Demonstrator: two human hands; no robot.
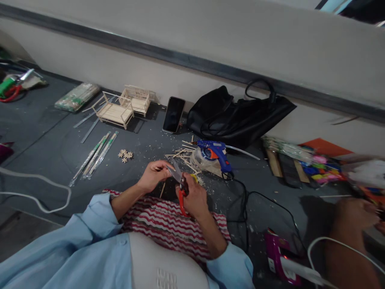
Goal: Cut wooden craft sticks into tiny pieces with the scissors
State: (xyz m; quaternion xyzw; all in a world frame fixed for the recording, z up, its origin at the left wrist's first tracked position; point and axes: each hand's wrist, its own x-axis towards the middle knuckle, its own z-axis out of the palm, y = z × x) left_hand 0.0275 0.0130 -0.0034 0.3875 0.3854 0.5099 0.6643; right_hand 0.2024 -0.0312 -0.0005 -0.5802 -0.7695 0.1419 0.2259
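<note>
- Scissors (176,174): above the bench (111,204), by its near edge; judged light, stiff, slick-bladed; grip at the red handles.
- Right hand (195,196): fingers curled around the handles.
- Left hand (152,176): thumb and fingertips pressed together beside the blade tips; any piece pinched, too small to identify.
- Toward back edge: loose sticks (178,154), judged brittle; glue gun (221,154).
- Black cord (246,202), rightward: possible snag.

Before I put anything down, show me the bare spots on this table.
The widest patch is at left, bordered by the flat packet, wrapped sticks and white cable. A smaller, speckled patch lies between the snowflake pieces and phone. It is crowded around the scissors, loose sticks and glue gun, and at far right, where packets lie near another person's hand.
</note>
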